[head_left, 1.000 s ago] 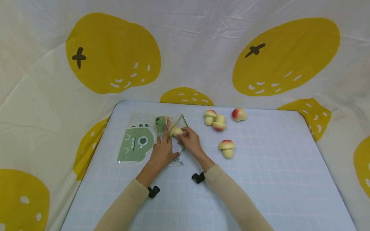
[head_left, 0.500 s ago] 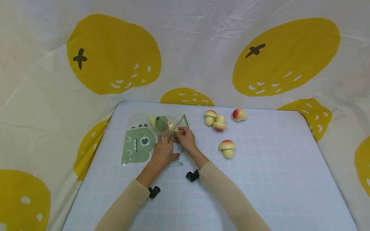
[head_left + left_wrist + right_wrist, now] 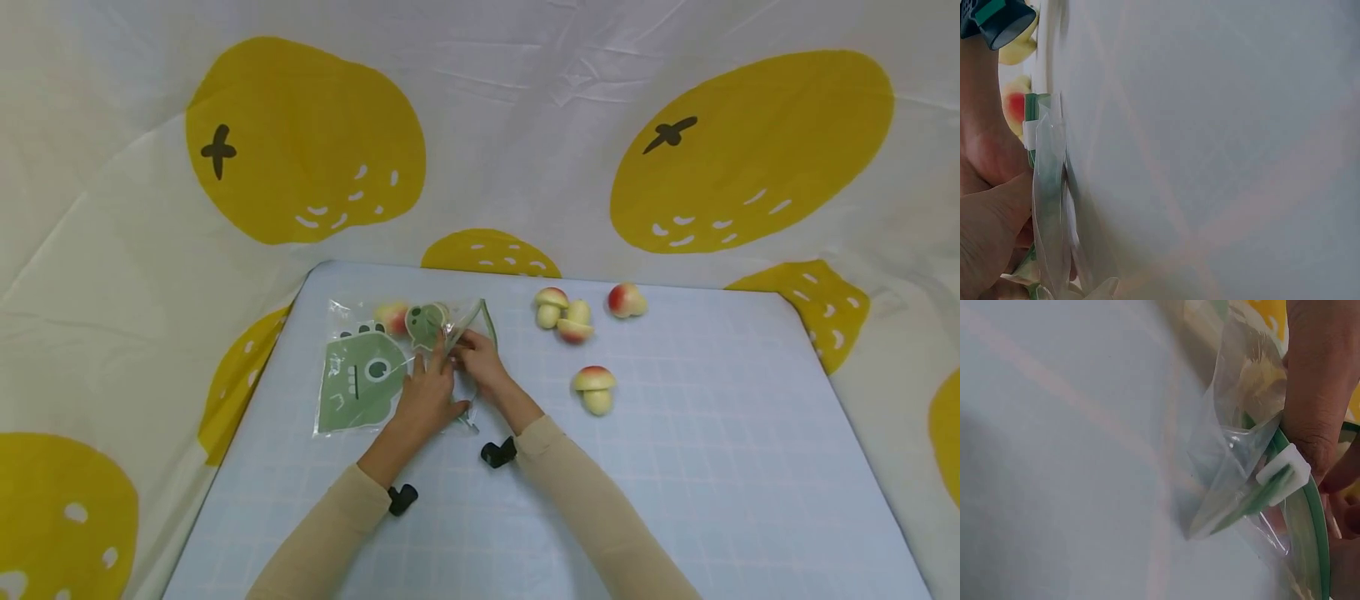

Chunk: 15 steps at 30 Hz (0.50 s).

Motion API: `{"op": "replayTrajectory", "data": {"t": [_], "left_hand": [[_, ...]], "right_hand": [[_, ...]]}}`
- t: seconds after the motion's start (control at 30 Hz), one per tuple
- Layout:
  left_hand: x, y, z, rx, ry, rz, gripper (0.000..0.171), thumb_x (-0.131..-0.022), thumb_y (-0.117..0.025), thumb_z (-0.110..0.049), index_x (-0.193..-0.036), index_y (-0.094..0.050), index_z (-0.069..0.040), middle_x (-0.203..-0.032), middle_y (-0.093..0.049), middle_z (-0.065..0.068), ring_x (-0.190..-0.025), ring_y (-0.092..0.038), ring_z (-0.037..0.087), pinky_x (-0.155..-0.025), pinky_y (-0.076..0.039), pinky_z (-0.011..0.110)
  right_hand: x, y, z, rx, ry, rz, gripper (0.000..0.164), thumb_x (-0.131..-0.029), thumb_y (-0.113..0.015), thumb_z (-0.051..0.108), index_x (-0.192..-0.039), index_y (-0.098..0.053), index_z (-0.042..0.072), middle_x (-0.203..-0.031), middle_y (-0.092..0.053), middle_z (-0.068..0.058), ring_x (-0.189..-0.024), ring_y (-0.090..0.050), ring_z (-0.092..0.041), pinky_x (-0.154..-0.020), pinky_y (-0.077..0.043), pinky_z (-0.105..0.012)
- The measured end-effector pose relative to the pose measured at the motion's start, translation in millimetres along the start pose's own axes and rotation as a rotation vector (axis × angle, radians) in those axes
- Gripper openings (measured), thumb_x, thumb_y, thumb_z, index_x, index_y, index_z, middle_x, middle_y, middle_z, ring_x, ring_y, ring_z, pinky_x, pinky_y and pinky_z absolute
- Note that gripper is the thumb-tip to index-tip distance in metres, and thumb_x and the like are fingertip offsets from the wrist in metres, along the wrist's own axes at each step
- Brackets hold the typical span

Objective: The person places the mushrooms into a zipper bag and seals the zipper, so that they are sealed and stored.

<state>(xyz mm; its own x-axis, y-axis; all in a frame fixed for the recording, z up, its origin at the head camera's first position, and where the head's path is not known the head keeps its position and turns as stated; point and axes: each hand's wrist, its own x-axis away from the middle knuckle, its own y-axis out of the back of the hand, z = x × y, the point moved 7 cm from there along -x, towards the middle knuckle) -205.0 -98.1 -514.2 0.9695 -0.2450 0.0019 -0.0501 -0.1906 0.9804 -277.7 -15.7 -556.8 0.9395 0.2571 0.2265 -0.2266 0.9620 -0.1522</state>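
A clear zip bag (image 3: 356, 408) printed with a green dinosaur lies at the table's left, its green-edged mouth parted towards the right. My left hand (image 3: 426, 398) lies over the bag near this mouth, holding the plastic by thumb and fingers. My right hand (image 3: 483, 362) has its curled fingers inside the mouth, holding a toy mushroom that is now mostly hidden by bag and fingers. Another red-and-yellow toy mushroom (image 3: 392, 317) shows through the plastic at the bag's far side. In the right wrist view the white slider (image 3: 1285, 474) sits on the green zip beside my fingers.
Near the back stand two toy mushrooms side by side, one upright (image 3: 551, 307) and one upside down (image 3: 576, 322). A further mushroom (image 3: 627, 301) lies to their right, and another (image 3: 596, 389) lies closer to me. A patterned curtain (image 3: 517, 150) hangs behind the table.
My right hand has moved left into the bag mouth, taking its mushroom out of sight. The mushroom inside the bag has shifted left from behind the small dinosaur print. My left hand stays nearly still.
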Motion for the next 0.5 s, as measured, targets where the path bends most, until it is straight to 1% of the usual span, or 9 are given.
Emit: {"op": "replayTrajectory", "data": {"t": [0.1, 0.23, 0.37, 0.5], "left_hand": [[-0.2, -0.2, -1.0, 0.002, 0.001, 0.002, 0.082, -0.077, -0.085, -0.047, -0.133, -0.058, 0.005, -0.166, -0.005, 0.018, -0.133, -0.035, 0.057, -0.084, -0.049, 0.066], [-0.8, 0.0, -0.3, 0.004, 0.005, -0.006, 0.083, -0.076, -0.085, -0.049, -0.131, -0.057, 0.007, -0.165, -0.008, 0.017, -0.132, -0.036, 0.057, -0.084, -0.049, 0.065], [-1.2, -1.3, 1.2, 0.007, 0.01, -0.006, 0.085, -0.075, -0.086, -0.049, -0.131, -0.057, 0.008, -0.165, -0.008, 0.018, -0.131, -0.037, 0.056, -0.084, -0.05, 0.064], [-0.8, -3.4, 2.2, 0.011, 0.014, 0.01, 0.087, -0.076, -0.085, -0.049, -0.133, -0.055, 0.009, -0.166, -0.005, 0.018, -0.133, -0.035, 0.057, -0.086, -0.049, 0.064]], "right_hand": [[2.2, 2.9, 0.2, -0.038, -0.003, 0.018, 0.041, -0.095, -0.049, -0.011, -0.136, -0.055, -0.008, -0.125, -0.063, -0.025, -0.095, -0.064, -0.019, -0.082, -0.055, -0.03], [10.2, 13.0, 6.0, -0.061, 0.009, 0.031, 0.041, -0.095, -0.048, -0.014, -0.135, -0.054, -0.011, -0.129, -0.06, -0.028, -0.106, -0.065, -0.03, -0.091, -0.053, -0.037], [25.5, 33.1, 21.6, 0.007, 0.047, 0.038, 0.042, -0.096, -0.047, -0.014, -0.138, -0.05, -0.013, -0.133, -0.055, -0.032, -0.116, -0.059, -0.042, -0.095, -0.051, -0.041], [47.1, 59.2, 41.2, 0.119, 0.094, 0.032, 0.04, -0.099, -0.05, -0.008, -0.138, -0.051, -0.011, -0.135, -0.053, -0.033, -0.119, -0.056, -0.046, -0.094, -0.051, -0.039]]}}
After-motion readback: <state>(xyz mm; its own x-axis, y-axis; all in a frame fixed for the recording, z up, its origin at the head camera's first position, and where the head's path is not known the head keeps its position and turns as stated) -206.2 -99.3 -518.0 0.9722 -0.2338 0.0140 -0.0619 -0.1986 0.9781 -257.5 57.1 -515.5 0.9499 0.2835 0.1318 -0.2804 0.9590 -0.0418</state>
